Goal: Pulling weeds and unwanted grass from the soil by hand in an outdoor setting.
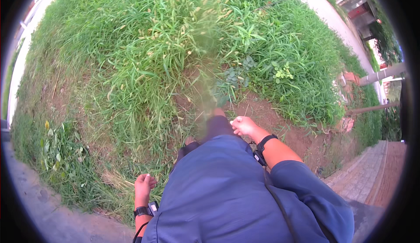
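Note:
My left hand (pixel 144 183) hangs low at my left side, above cut grass. Its fingers are loosely bent and a little apart, with nothing seen in them. My right hand (pixel 242 126) is held in front of my right thigh over bare soil (pixel 262 110); its fingers are curled in and no object shows in it. A black strap with a small device (pixel 152 207) circles my left wrist, and a similar strap (pixel 266 141) is on the right. Ahead of my feet stands tall green grass (pixel 144 46) with pale seed heads. A blurred vertical streak hides part of it.
Broad-leaved plants (pixel 241 72) grow among the grass ahead. Rubble and bricks (pixel 347 82) lie at the right near a pole (pixel 382 74). Uprooted leafy weeds (pixel 62 151) are heaped at the left, beside grey paving (pixel 42 207). Brick paving (pixel 367 174) lies at lower right.

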Demonstrator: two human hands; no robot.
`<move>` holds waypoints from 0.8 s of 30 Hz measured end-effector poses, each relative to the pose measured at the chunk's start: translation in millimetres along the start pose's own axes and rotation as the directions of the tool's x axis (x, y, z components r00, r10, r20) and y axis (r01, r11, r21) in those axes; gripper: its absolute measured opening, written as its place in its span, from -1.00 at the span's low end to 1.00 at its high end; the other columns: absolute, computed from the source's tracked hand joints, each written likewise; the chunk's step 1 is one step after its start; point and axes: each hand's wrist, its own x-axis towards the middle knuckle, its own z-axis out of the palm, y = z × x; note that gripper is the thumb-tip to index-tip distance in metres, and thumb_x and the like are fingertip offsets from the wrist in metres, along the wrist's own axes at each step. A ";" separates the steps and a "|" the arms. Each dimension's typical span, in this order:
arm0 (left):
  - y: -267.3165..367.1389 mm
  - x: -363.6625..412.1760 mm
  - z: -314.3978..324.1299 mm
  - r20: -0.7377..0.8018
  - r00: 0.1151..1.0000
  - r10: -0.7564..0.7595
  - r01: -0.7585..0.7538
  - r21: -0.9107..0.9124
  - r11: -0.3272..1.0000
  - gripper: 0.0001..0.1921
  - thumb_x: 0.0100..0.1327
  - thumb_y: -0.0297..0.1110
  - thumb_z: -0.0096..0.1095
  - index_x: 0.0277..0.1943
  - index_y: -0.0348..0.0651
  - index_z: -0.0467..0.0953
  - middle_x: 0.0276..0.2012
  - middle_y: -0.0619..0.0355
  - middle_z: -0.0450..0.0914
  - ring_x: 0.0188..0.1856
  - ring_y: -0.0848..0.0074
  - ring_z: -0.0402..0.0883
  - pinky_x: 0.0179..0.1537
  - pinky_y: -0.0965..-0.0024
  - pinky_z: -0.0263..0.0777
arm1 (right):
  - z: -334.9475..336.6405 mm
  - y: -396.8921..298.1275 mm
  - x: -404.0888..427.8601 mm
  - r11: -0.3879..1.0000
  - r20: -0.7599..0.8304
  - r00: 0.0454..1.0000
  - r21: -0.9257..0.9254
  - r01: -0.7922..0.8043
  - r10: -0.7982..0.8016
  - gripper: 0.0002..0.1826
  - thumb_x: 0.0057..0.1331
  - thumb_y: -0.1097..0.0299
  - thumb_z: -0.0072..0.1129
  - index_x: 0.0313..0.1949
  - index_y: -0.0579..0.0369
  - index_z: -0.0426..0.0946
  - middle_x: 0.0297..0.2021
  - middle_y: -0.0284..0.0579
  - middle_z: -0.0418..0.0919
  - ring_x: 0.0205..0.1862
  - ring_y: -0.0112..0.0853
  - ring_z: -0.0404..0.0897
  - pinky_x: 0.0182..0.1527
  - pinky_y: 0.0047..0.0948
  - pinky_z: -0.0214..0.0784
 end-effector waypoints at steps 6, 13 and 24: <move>39.1 14.5 36.2 0.072 0.997 0.001 -0.013 0.161 0.987 -0.73 0.42 -0.28 0.08 -0.02 -0.35 0.43 -0.28 0.03 0.64 -0.32 0.43 0.70 -0.37 0.48 0.53 | -29.3 54.0 -9.3 0.991 -0.019 0.999 0.130 -0.044 0.047 -0.67 0.36 0.09 0.13 -0.12 0.11 0.56 -0.31 -0.26 0.60 -0.41 -0.49 0.60 -0.40 -0.47 0.45; 78.6 14.9 120.2 0.154 0.988 0.010 -0.065 0.355 0.933 -0.74 0.42 -0.29 0.09 -0.04 -0.37 0.44 -0.31 0.04 0.64 -0.36 0.45 0.69 -0.41 0.51 0.52 | -83.0 150.9 -30.4 0.943 -0.084 0.986 0.313 -0.114 0.147 -0.68 0.36 0.10 0.14 -0.15 0.11 0.57 -0.33 -0.26 0.60 -0.43 -0.50 0.59 -0.41 -0.47 0.44; 97.1 -14.1 344.6 0.351 0.936 -0.034 -0.202 0.614 0.763 -0.77 0.42 -0.30 0.07 -0.13 -0.35 0.49 -0.33 0.06 0.65 -0.34 0.46 0.69 -0.39 0.49 0.53 | -175.6 348.7 -80.5 0.995 -0.029 0.998 0.089 -0.044 0.047 -0.63 0.23 0.02 0.26 -0.22 0.09 0.66 -0.32 -0.07 0.69 -0.36 -0.36 0.66 -0.23 -0.35 0.47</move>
